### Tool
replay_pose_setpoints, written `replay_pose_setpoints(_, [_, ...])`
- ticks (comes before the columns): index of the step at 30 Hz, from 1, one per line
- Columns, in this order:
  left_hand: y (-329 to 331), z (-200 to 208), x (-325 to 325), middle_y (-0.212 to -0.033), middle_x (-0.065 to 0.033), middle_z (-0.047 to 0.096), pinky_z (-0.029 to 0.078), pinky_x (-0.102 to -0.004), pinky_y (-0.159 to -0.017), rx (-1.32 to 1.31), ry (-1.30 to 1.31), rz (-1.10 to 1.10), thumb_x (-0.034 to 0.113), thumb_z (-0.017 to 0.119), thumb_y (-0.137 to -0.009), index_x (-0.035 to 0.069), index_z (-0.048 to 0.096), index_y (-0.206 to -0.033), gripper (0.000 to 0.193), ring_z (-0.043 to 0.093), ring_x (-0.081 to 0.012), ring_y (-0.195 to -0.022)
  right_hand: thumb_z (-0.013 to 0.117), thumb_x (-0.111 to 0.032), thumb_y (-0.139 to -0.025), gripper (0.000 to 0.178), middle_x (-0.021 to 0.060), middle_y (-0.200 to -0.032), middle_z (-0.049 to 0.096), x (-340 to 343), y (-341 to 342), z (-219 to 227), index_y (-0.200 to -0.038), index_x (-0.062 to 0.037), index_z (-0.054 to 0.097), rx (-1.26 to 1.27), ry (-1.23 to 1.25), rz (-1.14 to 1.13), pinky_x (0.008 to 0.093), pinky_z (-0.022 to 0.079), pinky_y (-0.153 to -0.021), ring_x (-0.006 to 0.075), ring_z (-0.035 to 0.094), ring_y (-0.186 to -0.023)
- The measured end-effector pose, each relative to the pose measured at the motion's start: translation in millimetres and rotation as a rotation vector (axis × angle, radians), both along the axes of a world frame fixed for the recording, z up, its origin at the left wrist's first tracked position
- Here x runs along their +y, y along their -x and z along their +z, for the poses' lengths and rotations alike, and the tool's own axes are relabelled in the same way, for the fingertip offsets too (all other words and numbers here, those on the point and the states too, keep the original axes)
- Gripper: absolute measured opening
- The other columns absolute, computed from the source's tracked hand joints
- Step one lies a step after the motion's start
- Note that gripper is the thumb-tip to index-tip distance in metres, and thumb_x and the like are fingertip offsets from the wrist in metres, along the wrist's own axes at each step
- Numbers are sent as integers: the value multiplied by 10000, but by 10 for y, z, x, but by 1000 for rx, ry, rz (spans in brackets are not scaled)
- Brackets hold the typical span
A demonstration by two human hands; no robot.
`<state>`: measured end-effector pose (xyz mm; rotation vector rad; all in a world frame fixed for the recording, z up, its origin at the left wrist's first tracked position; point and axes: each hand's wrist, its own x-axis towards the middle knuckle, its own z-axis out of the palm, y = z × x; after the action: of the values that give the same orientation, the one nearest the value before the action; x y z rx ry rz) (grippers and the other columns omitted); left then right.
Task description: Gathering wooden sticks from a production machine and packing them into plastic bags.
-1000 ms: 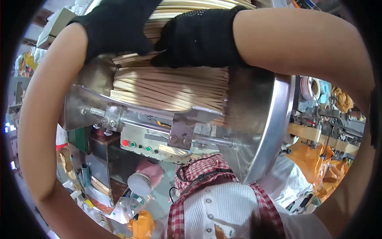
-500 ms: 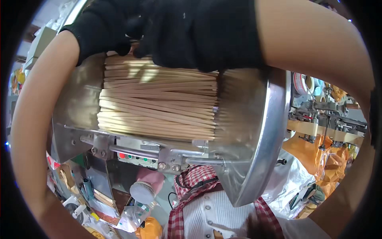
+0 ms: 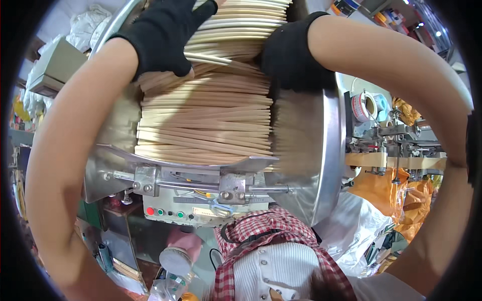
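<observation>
A thick bundle of pale wooden sticks lies between my two black-gloved hands at the far side of a metal hopper. My left hand grips the bundle's left side, thumb at the near edge and a bare fingertip across the top. At the right ends, my right hand curls against the sticks; its fingers are mostly hidden behind them. One stick slants loose beside the left thumb. More wooden sticks lie stacked crosswise in the hopper's near part, several of them crossing at an angle.
Below the hopper's front rod sits a control panel with red and green buttons, with blue-handled scissors on top. A pink stool stands at lower left. To the right are tape rolls, a machine with a paper strip and orange sheeting.
My hands have moved apart, from close together over the far sticks to the bundle's two ends. The far bundle now shows between them. My view has shifted slightly.
</observation>
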<state>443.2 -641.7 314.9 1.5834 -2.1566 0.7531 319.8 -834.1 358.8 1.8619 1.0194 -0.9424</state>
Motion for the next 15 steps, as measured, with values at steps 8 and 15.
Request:
replay_pose_setpoints(8, [470, 203, -62, -1479, -218, 245, 301, -479, -1078, -244, -422, 930, 296, 881, -518, 275, 72, -1500, 1272, 339, -370, -1324, 759, -205, -669, 376, 136, -1034, 657, 121, -191, 25, -997, -52, 658, 131, 58, 137, 366, 515, -868, 298, 634, -973])
replay_pose_setpoints(15, [654, 650, -220, -1441, -353, 225, 206, -537, -1097, -96, -759, 961, 410, 819, -566, 149, 137, -1502, 1188, 315, -470, -1309, 623, -224, -801, 281, 154, -1039, 667, 246, -66, 7, -989, -28, 696, 149, 193, 34, 390, 517, -868, 311, 636, -978])
